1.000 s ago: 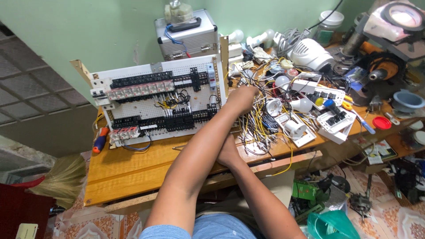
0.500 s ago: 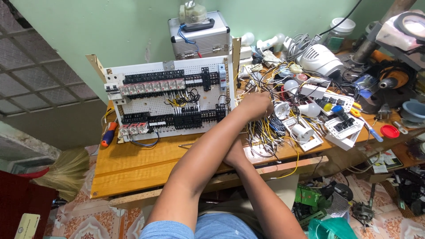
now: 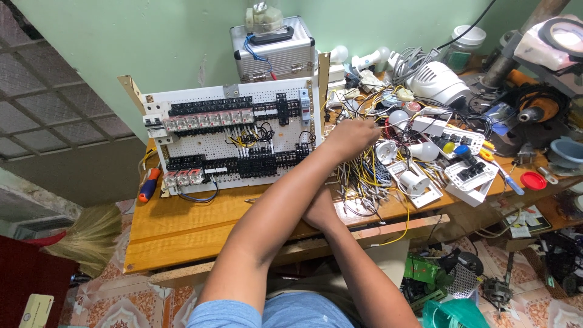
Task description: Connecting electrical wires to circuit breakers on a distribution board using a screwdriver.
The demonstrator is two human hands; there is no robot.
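Head view: the landmark is the white perforated control panel, which stands tilted up on the wooden workbench with rows of black terminal blocks and clear relays mounted on it.

The left hand reaches across the body to just right of the panel's right edge. Its fingers are curled and pinched on thin wires at the top of the tangle of yellow and white wires; which single wire it grips cannot be told. That tangle spreads over the bench to the right of the panel and below the hand.

The right hand lies below the panel's lower right corner, crossed under the left forearm. It rests at the bench's front edge, touching the near edge of the wire tangle; whether it is grasping anything cannot be told, since the forearm hides the fingers.

Behind the panel, against the green wall, stands a ribbed aluminium case. Left of the panel's lower corner lies a screwdriver with a red and blue handle. Well to the right of the panel, beyond the wires, are white switch plates, a light bulb and a red lid.
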